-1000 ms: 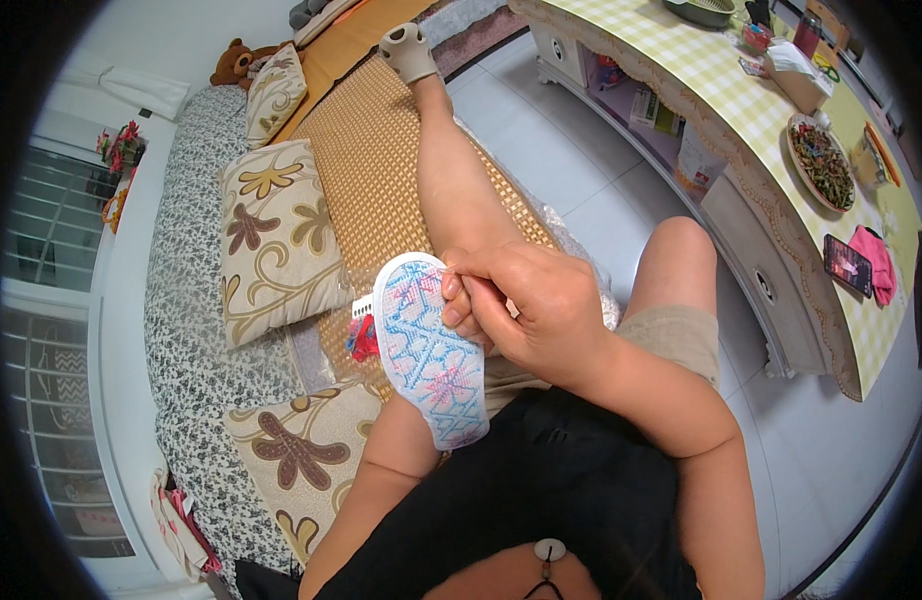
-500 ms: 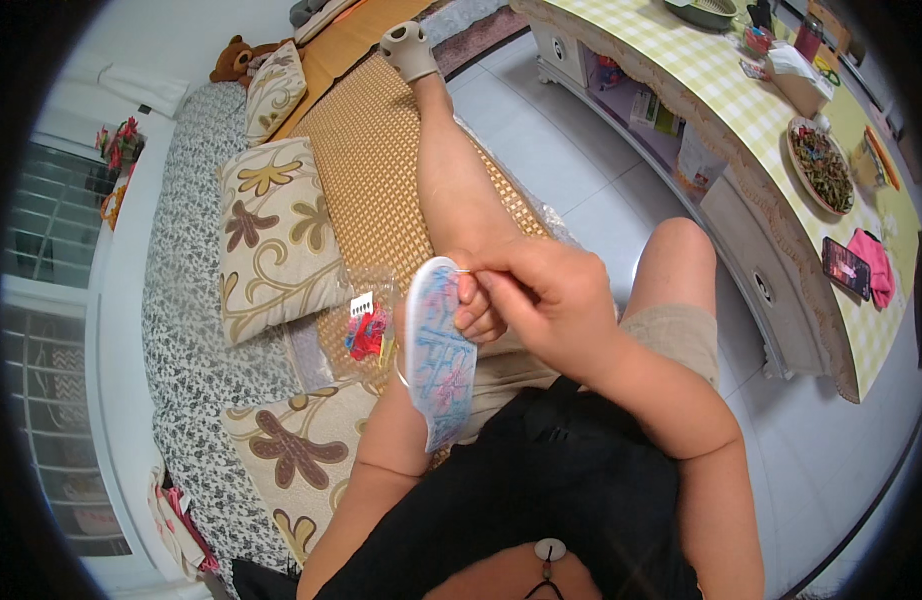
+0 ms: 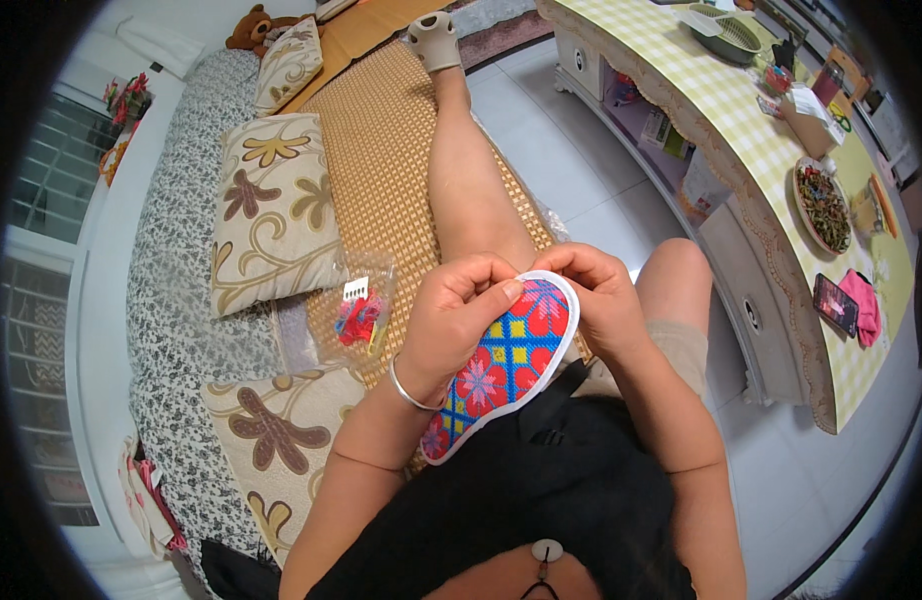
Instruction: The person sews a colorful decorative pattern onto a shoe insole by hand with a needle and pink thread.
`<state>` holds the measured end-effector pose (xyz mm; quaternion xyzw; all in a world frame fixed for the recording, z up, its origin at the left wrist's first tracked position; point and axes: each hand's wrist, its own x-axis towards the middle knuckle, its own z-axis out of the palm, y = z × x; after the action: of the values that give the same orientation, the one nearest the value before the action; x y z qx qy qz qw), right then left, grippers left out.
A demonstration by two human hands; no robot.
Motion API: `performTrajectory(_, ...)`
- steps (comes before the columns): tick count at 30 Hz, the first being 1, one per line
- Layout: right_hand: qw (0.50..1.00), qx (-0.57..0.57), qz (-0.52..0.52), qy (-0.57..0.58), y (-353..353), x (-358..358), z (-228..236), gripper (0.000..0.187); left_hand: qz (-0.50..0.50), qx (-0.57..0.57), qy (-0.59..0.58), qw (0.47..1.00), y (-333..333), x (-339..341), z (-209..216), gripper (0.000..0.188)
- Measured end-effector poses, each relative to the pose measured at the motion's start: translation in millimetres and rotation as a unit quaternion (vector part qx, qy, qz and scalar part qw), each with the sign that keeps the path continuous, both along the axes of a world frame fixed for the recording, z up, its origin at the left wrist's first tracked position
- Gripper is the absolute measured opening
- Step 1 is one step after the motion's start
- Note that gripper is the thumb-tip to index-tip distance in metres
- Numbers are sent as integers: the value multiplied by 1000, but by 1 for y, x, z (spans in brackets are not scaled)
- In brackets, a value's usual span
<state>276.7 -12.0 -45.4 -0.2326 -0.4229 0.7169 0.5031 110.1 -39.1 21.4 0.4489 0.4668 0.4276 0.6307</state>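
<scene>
An embroidered insole [image 3: 506, 355] is held up over my lap, its stitched face showing red, blue, yellow and pink patterns inside a white border. My left hand [image 3: 466, 305] is closed on its left side near the rounded top, with the thumb lying on the stitched face. At the upper right rim, my right hand [image 3: 601, 290] has its fingers curled and pressed together against the edge. Its fingertips are partly hidden behind the insole, and no needle or thread can be made out there.
A clear plastic bag [image 3: 359, 315] of bright thread lies on the woven mat [image 3: 376, 140] to the left. Patterned cushions [image 3: 276, 215] rest beside it. To the right, a checked table [image 3: 751, 130] bears a phone [image 3: 836, 303], a pink cloth [image 3: 863, 305] and a plate of food [image 3: 823, 205].
The insole has been turned from its pale blue-streaked back to its colourful face. My left hand has come onto its left side, and my right hand has shifted right to the upper rim.
</scene>
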Motion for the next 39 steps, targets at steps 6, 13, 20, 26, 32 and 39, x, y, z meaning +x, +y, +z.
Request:
performTrajectory(6, 1000, -5, 9, 13, 1, 4, -11, 8, -17, 15, 28, 999, 1, 0, 0, 10)
performTrajectory(13, 996, 89, -30, -4, 1, 5, -14, 7, -24, 21, 27, 999, 0, 2, -2, 10)
performTrajectory(20, 997, 76, -21, 8, 4, 8, -18, 10, -35, 11, 8, 999, 1, 3, -3, 10)
performTrajectory(26, 997, 79, -15, 16, 6, 9, -19, 10, -30, 3, 12, 999, 0, 5, -3, 10)
performTrajectory(32, 996, 85, -10, 23, 7, 9, -20, 10, -32, 0, 1, 999, 0, 5, -6, 11)
performTrajectory(39, 995, 99, -17, 3, 7, 13, -15, 10, -40, -7, 5, 999, 0, 4, -2, 12)
